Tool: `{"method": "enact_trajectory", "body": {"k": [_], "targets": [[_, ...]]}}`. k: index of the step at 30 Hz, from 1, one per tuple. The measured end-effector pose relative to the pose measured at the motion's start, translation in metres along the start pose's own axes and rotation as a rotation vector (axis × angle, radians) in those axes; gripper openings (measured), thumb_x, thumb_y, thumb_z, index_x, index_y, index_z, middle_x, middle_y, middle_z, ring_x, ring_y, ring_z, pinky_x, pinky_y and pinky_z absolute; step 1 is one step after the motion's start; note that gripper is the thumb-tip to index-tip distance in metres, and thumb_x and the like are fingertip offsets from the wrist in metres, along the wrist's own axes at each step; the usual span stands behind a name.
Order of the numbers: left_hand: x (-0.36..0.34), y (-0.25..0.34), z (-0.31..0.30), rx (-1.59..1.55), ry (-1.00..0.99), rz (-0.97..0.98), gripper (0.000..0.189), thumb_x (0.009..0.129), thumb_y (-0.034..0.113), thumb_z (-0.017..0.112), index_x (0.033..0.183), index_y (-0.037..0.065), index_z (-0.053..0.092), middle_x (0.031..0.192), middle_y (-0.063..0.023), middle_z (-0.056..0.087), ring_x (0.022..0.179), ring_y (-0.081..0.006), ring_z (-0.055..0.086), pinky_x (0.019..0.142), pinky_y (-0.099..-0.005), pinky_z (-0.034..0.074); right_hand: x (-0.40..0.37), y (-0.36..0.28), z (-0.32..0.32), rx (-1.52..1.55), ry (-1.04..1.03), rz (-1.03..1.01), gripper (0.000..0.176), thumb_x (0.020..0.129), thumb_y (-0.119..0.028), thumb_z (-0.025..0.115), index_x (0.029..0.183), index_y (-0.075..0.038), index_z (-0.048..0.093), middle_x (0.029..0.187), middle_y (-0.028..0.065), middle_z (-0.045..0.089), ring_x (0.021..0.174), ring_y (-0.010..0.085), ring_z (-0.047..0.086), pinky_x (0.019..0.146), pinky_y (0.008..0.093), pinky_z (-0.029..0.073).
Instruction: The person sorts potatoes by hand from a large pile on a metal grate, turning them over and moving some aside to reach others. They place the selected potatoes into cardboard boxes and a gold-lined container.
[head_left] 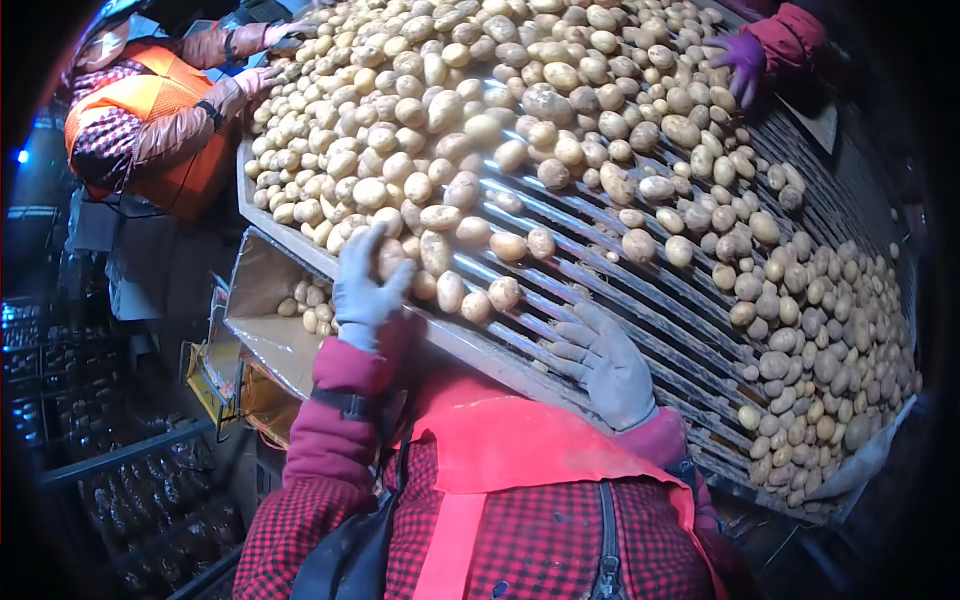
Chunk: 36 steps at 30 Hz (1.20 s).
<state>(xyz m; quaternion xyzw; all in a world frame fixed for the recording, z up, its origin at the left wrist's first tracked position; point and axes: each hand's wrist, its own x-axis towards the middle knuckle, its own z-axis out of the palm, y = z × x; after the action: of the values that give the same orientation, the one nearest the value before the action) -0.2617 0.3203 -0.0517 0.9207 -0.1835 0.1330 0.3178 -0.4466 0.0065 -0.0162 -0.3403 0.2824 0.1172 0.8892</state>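
Many potatoes (440, 218) cover a table of metal bars (640, 285). My left hand (368, 288), in a pale grey glove, is at the table's near edge with thumb and fingers apart, and a potato lies between them; no firm grip shows. Over bare bars to the right, my right hand (605, 362), gloved the same way, has its fingers spread and holds nothing. Several loose potatoes lie on the bars between my two hands.
At the upper left a person in an orange vest (165, 110) reaches to the potatoes. Another person's purple-gloved hand (742, 62) is at the upper right. A chute (265, 330) with potatoes stands below the table's left edge. A dense potato heap (820, 350) lies right.
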Motion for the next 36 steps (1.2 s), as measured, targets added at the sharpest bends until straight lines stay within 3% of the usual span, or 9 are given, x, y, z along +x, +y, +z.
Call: {"method": "enact_trajectory", "body": {"k": [2, 8, 10, 12, 16, 22, 25, 30, 36], "targets": [[0.005, 0.023, -0.038, -0.925, -0.039, -0.692, 0.062, 0.095, 0.033, 0.07, 0.147, 0.008, 0.05, 0.127, -0.0105, 0.064, 0.101, -0.0246, 0.065, 0.08, -0.0335, 0.054, -0.001, -0.001, 0.0, -0.009, -0.024, -0.015, 0.045, 0.109, -0.022, 0.043, 0.15, -0.003, 0.041, 0.125, 0.0152, 0.059, 0.107, 0.0251, 0.065, 0.094, 0.0388, 0.057], [-0.023, -0.008, -0.062, -1.711, 0.193, -0.797, 0.067, 0.102, 0.056, 0.053, 0.153, 0.013, 0.043, 0.134, -0.0097, 0.061, 0.101, -0.0255, 0.065, 0.076, -0.0334, 0.054, 0.0, 0.008, 0.009, -0.296, -0.05, -0.199, 0.049, 0.11, -0.025, 0.041, 0.153, -0.001, 0.037, 0.133, 0.0182, 0.061, 0.112, 0.0272, 0.066, 0.097, 0.0396, 0.056], [-0.043, -0.042, -0.062, -1.749, 0.134, -0.664, 0.054, 0.105, 0.028, 0.057, 0.154, 0.013, 0.041, 0.141, -0.0123, 0.057, 0.113, -0.0258, 0.064, 0.077, -0.0292, 0.057, 0.004, 0.008, 0.017, -0.276, -0.002, -0.166, 0.049, 0.11, -0.026, 0.041, 0.153, -0.002, 0.038, 0.134, 0.0169, 0.061, 0.112, 0.0268, 0.066, 0.095, 0.0384, 0.057], [-0.06, -0.055, -0.062, -1.112, 0.241, -0.503, 0.053, 0.104, 0.036, 0.055, 0.152, 0.014, 0.043, 0.14, -0.0126, 0.06, 0.109, -0.0248, 0.066, 0.072, -0.0286, 0.056, 0.014, 0.01, 0.034, -0.366, -0.018, -0.183, 0.049, 0.111, -0.028, 0.041, 0.153, -0.003, 0.038, 0.134, 0.0169, 0.062, 0.113, 0.0272, 0.067, 0.094, 0.0378, 0.057], [-0.095, -0.059, -0.094, -1.508, 0.551, -0.705, 0.049, 0.105, 0.021, 0.057, 0.152, 0.016, 0.044, 0.135, -0.0137, 0.062, 0.101, -0.0241, 0.07, 0.068, -0.0302, 0.057, 0.043, 0.009, 0.07, -0.27, -0.119, -0.016, 0.048, 0.109, -0.027, 0.045, 0.152, -0.006, 0.042, 0.132, 0.0156, 0.06, 0.109, 0.0228, 0.065, 0.093, 0.0339, 0.054], [-0.209, -0.113, -0.138, -0.982, 1.123, -0.859, 0.049, 0.104, 0.025, 0.058, 0.15, 0.018, 0.042, 0.127, -0.0095, 0.052, 0.091, -0.0283, 0.069, 0.068, -0.034, 0.06, 0.084, 0.02, 0.104, -0.322, -0.208, 0.138, 0.048, 0.108, -0.034, 0.047, 0.15, -0.011, 0.048, 0.135, 0.0146, 0.061, 0.111, 0.0257, 0.065, 0.091, 0.0368, 0.055], [-0.281, -0.157, -0.146, -0.021, 0.885, -0.843, 0.069, 0.089, 0.0, 0.072, 0.149, 0.01, 0.041, 0.127, -0.0093, 0.051, 0.099, -0.0293, 0.066, 0.073, -0.0379, 0.061, 0.072, 0.031, 0.165, -0.353, -0.03, 0.142, 0.036, 0.107, -0.025, 0.051, 0.138, -0.008, 0.055, 0.109, 0.0071, 0.061, 0.091, 0.0169, 0.059, 0.076, 0.0267, 0.048], [-0.263, -0.156, -0.169, -0.54, 1.074, -1.218, 0.066, 0.1, 0.017, 0.053, 0.159, 0.022, 0.025, 0.142, -0.0059, 0.05, 0.123, -0.0254, 0.057, 0.102, -0.0429, 0.047, 0.076, 0.025, 0.186, -0.101, -0.05, 0.306, 0.013, 0.108, -0.02, 0.051, 0.096, -0.016, 0.054, 0.076, -0.0076, 0.032, 0.068, 0.0059, 0.033, 0.058, 0.0233, 0.029], [-0.107, -0.143, -0.121, -0.143, 0.646, -0.543, 0.056, 0.104, 0.016, 0.055, 0.154, 0.0, 0.036, 0.151, -0.0188, 0.043, 0.133, -0.0281, 0.048, 0.114, -0.0399, 0.039, 0.069, 0.016, 0.138, -0.168, -0.132, 0.121, 0.042, 0.108, -0.029, 0.05, 0.143, -0.005, 0.048, 0.11, 0.0052, 0.063, 0.098, 0.0151, 0.061, 0.08, 0.0263, 0.051]]}}
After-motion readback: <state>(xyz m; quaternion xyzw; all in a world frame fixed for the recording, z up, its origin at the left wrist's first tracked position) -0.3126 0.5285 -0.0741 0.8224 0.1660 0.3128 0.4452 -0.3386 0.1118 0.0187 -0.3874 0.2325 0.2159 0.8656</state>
